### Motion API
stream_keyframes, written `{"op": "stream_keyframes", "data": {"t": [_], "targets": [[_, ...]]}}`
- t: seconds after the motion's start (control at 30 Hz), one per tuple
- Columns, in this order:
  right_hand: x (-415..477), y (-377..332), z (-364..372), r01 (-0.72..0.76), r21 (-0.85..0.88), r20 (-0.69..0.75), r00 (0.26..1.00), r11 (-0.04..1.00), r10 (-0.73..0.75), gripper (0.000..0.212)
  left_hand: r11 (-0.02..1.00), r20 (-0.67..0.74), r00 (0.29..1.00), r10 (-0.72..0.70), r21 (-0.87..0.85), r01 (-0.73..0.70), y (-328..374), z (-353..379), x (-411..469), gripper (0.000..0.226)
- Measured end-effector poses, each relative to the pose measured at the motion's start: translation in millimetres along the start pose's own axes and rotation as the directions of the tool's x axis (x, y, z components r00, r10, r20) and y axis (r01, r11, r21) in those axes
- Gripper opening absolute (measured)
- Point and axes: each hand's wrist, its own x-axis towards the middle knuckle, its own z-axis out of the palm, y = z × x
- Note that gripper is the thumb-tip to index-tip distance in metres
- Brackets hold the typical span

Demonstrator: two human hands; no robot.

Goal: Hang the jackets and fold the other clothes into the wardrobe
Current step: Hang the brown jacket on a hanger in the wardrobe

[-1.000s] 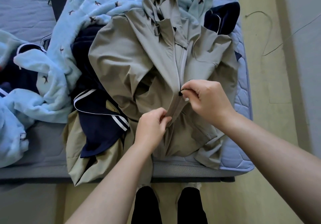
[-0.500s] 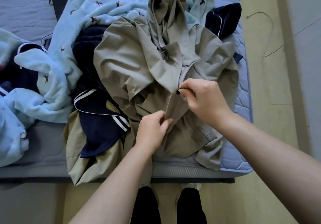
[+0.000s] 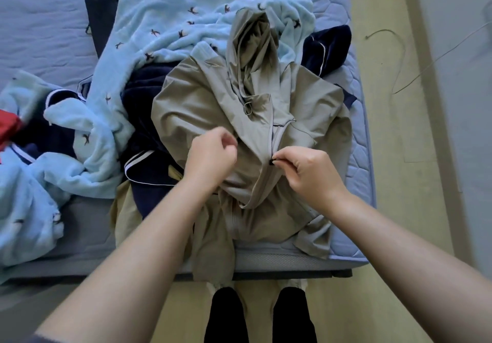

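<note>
Two hands hover over the khaki jacket [image 3: 207, 103], which lies front-up on the near right part of the mattress [image 3: 40, 17]. Its hood [image 3: 253, 44] points to the far side, and one sleeve [image 3: 213, 246] hangs over the near edge toward the floor [image 3: 386, 183].

Your right hand [image 3: 311, 175] sits on the right half of the jacket front. Its thumb and forefinger pinch the small dark zipper pull [image 3: 272, 160], roughly halfway up the zip line. The other fingers are curled in behind.

Your left hand [image 3: 210, 156] is just left of the zip, over the jacket's left chest, with its fingers curled toward the palm. You cannot tell from this view whether it grips a fold of cloth or holds nothing.

Left of the jacket, and partly under it, lies a navy garment with white stripes [image 3: 149, 167]. A light blue fleece with small dark bird prints [image 3: 159, 23] sprawls from the far middle to the near left of the bed. A scrap of red cloth [image 3: 8, 127] shows at the left edge.

Your feet in black socks [image 3: 226, 313] stand on the floor just near the mattress edge. A thin cable [image 3: 399, 76] trails across the floor at far right.
</note>
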Motion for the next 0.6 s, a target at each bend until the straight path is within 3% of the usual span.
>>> {"op": "stream_keyframes", "data": {"t": [0.1,0.27,0.33,0.43,0.5,0.53,0.6], "targets": [[-1,-12,-8,0.018,-0.008,0.023,1.0,1.0,-0.018,0.012,0.996,0.063,0.998,-0.004,0.094,-0.002,53,-11,32,0.016],[-12,-19,-10,0.036,-0.004,0.047,0.998,0.999,-0.036,0.022,0.912,0.321,0.914,-0.249,0.395,0.11,78,21,54,0.054],[-21,-15,-5,0.028,-0.005,0.079,0.997,1.0,-0.027,0.024,0.907,0.334,0.89,-0.312,0.384,0.174,71,31,53,0.042],[-35,-10,3,-0.027,-0.007,0.154,0.988,1.0,0.028,0.021,0.903,0.375,0.83,-0.413,0.051,0.426,58,38,52,0.017],[-37,-12,3,-0.264,0.076,0.214,0.946,0.962,0.243,0.016,0.759,0.418,0.806,-0.42,-0.325,0.564,49,38,49,0.019],[-35,-14,2,-0.449,0.166,0.251,0.88,0.878,0.403,0.015,0.68,0.418,0.814,-0.403,-0.459,0.573,45,37,45,0.02],[-21,-17,3,-0.767,0.382,0.369,0.638,0.516,0.676,0.022,0.573,0.404,0.839,-0.365,-0.613,0.544,37,32,33,0.026]]}}
